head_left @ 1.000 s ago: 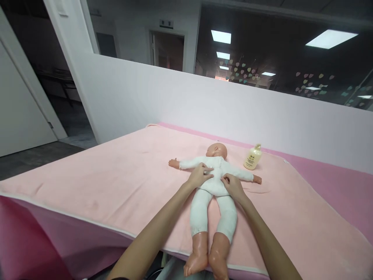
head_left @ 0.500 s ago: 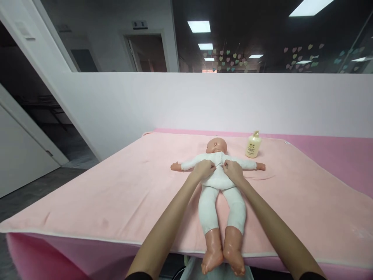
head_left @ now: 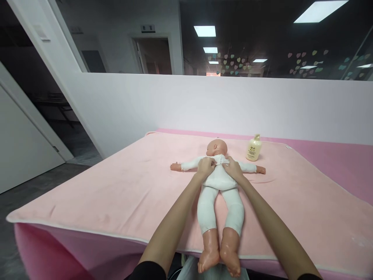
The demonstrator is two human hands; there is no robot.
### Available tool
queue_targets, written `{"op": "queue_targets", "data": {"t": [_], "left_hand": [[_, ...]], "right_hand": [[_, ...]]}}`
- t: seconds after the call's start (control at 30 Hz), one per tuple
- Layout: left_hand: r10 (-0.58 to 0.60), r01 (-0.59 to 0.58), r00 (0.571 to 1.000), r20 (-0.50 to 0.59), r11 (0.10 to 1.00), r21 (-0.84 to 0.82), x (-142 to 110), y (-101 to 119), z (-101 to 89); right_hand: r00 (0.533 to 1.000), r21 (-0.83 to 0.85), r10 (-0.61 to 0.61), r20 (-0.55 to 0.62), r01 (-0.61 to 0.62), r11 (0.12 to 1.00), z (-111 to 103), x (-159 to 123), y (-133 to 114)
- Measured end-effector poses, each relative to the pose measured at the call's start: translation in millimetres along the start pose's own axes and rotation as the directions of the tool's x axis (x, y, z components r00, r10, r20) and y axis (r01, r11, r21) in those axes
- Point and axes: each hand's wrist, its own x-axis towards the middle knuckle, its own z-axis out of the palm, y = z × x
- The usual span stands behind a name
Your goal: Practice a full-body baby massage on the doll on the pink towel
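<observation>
A baby doll [head_left: 220, 179] with a white cloth body and tan plastic head, hands and feet lies stretched out, its head turned to the left and its arms spread. On the left side of its upper torso is my left hand [head_left: 206, 166], fingers curled in against the cloth. My right hand [head_left: 233, 168] mirrors it on the other side, its fingers bent and gripping at the white cloth. Between the two hands the fabric is bunched into small wrinkles. Parts of the fingertips are hidden by the hands themselves.
A pale yellow pump bottle [head_left: 253, 148] stands upright beyond the doll's right-hand arm. Under everything spreads a pink blanket [head_left: 122, 186] over a pink padded surface [head_left: 329, 161]. A white wall [head_left: 204, 103] with windows rises behind; a doorway is at the left.
Both hands have shifted slightly up the doll's torso toward its neck, and the wrinkles in the cloth have moved with them. The camera view has tilted a little.
</observation>
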Motion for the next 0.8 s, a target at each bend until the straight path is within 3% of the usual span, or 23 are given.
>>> {"op": "queue_targets", "data": {"t": [0.1,0.2,0.4,0.57,0.67,0.73,0.8], "left_hand": [[0.026,-0.026,1.000,-0.004,0.999,-0.027,-8.2,-3.6,5.4],[0.030,-0.034,0.999,-0.024,0.985,-0.171,-24.5,-11.5,13.0],[-0.046,-0.066,0.980,-0.193,0.841,-0.537,-49.1,-21.1,19.7],[-0.219,0.038,0.934,-0.282,0.847,-0.530,-52.6,-18.1,17.9],[-0.346,0.149,0.904,-0.251,0.806,-0.573,-54.4,-19.1,16.4],[-0.409,0.210,0.892,-0.191,0.751,-0.626,-55.1,-20.4,15.4],[-0.456,0.255,0.881,-0.128,0.684,-0.684,-54.8,-20.5,15.1]], "right_hand": [[0.998,-0.152,0.008,-0.056,-0.016,0.988,7.8,5.6,-3.4],[0.997,-0.201,0.025,-0.076,-0.040,0.979,12.6,5.8,-5.7],[0.984,0.050,0.046,-0.172,-0.038,0.998,14.0,-15.4,7.8],[0.968,0.196,0.052,-0.246,-0.002,0.981,14.0,-43.3,27.1],[0.968,0.228,0.065,-0.241,-0.008,0.974,10.1,-52.7,32.9],[0.955,0.148,-0.001,-0.297,0.047,0.988,4.6,-56.1,29.9],[0.923,-0.007,-0.190,-0.335,0.199,0.980,-2.6,-59.7,20.5]]}}
